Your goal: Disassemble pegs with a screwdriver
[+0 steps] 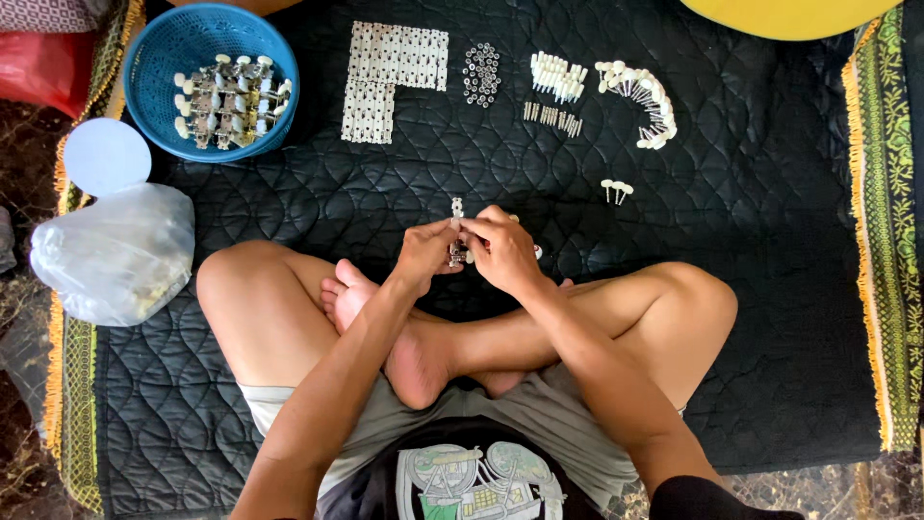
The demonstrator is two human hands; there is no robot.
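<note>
metal tuner strip [457, 231] pinched between left hand [424, 252], right hand [502, 248]

counts, head view: hands in frame 2, left hand [423, 252] and right hand [500, 248]. blue basket [159, 58] 1. white round lid [106, 156] 1. clear plastic bag [115, 252] 1. loose white-knobbed pegs [616, 190] set apart on the black quilted mat [770, 250]: 3. groups of small parts laid along the mat's far side: 5. pieces per group too small to count.
</note>
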